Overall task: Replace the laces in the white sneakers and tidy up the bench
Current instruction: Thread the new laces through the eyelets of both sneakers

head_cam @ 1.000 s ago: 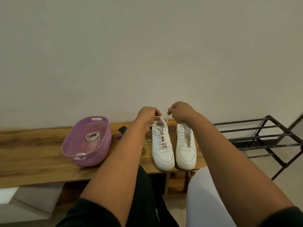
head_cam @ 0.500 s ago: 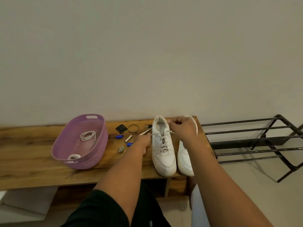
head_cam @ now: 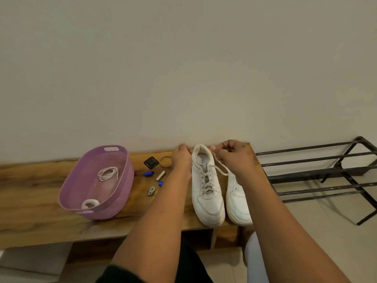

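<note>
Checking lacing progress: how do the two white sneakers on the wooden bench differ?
The left white sneaker has a lace crossed through its eyelets; the right white sneaker shows none. The left lies fully visible; the right is partly hidden behind the right hand, which pinches the lace end. Both point toes toward the camera.

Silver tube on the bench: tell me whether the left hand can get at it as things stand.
Probably yes. The silver tube lies bare on the bench, just beside the left hand, nothing over it. That hand seems to pinch a lace end, so it must let go first.

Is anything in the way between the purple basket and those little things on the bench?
Nothing visible. The small items lie on bare wood just right of the purple basket; the left hand is beyond them, by the laced sneaker.
</note>
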